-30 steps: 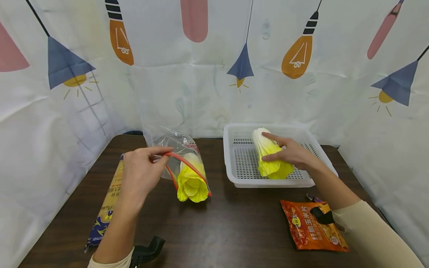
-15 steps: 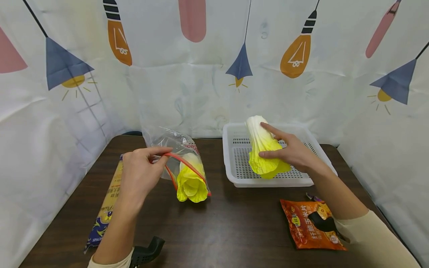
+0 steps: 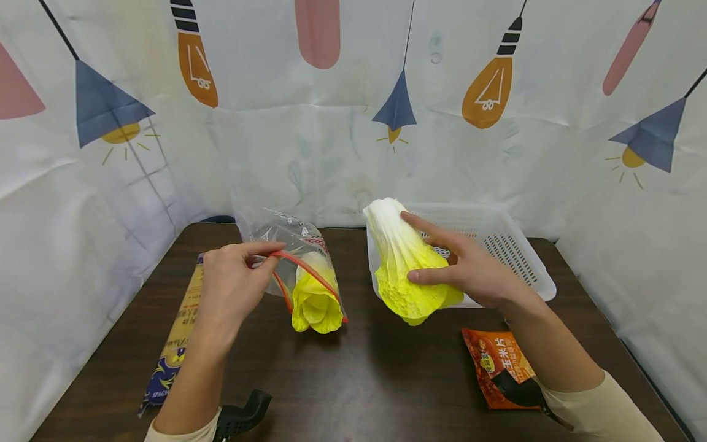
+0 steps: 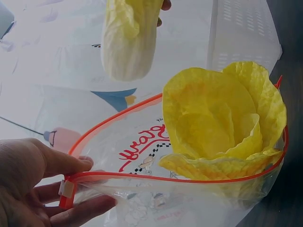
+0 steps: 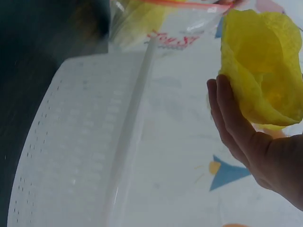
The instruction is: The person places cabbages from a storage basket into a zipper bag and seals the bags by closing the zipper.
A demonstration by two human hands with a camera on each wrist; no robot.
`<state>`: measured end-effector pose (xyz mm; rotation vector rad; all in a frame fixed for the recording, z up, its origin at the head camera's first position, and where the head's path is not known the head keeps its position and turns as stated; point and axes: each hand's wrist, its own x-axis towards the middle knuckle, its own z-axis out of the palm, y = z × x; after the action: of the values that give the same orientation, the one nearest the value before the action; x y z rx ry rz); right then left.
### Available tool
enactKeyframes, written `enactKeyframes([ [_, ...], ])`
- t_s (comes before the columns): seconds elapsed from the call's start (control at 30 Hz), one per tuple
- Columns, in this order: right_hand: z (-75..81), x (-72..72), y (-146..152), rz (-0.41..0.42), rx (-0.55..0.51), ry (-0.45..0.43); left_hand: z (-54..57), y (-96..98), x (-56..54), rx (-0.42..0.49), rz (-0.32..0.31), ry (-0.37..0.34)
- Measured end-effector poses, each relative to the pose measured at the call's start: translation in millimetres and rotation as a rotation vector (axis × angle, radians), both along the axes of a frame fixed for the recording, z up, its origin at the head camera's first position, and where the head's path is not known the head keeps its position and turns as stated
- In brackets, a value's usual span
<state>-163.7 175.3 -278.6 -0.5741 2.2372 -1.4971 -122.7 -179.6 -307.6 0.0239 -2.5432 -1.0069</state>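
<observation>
My left hand (image 3: 234,285) pinches the corner of a clear zip bag (image 3: 264,232) by its red-orange zip edge, and the mouth gapes. Inside the bag lies one napa cabbage (image 4: 208,113), its yellow leaf end at the opening. A second napa cabbage (image 3: 394,264), white at the base and yellow at the leaves, is gripped by my right hand (image 3: 476,270), thumb and fingers on opposite sides. It is raised over the left front part of the white basket (image 3: 510,248), to the right of the bag, base tilted up and away. In the left wrist view, a slider (image 4: 67,188) shows beside the left fingers.
A long yellow and blue spaghetti packet (image 3: 177,334) lies at the left, partly behind the left forearm. An orange snack packet (image 3: 497,359) lies at the right front, partly under the right forearm. A patterned white curtain (image 3: 342,153) hangs behind the dark table (image 3: 353,380).
My right hand has lifted the second cabbage out of the basket and carried it left and nearer. My left hand and the bag have stayed in place.
</observation>
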Motion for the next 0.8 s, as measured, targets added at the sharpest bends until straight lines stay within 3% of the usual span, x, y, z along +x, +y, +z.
enactKeyframes([
  [0.17,-3.7,14.3,-11.6,0.079,-0.040,-0.045,-0.6,0.5,-0.5,0.000,-0.006,0.005],
  [0.37,-11.8,28.4,-26.0,0.254,-0.058,-0.022,-1.4,1.5,-0.6,0.002,-0.007,0.004],
  [0.47,-17.2,34.3,-34.4,0.348,-0.088,-0.054,-1.2,2.2,-0.7,0.001,-0.003,0.009],
  [0.63,-28.1,38.9,-48.9,0.464,-0.085,-0.075,-2.2,4.0,-1.1,-0.001,0.008,0.032],
  [0.8,-37.4,37.2,-61.1,0.512,-0.106,-0.091,-3.6,4.9,-0.5,0.006,0.007,0.046],
])
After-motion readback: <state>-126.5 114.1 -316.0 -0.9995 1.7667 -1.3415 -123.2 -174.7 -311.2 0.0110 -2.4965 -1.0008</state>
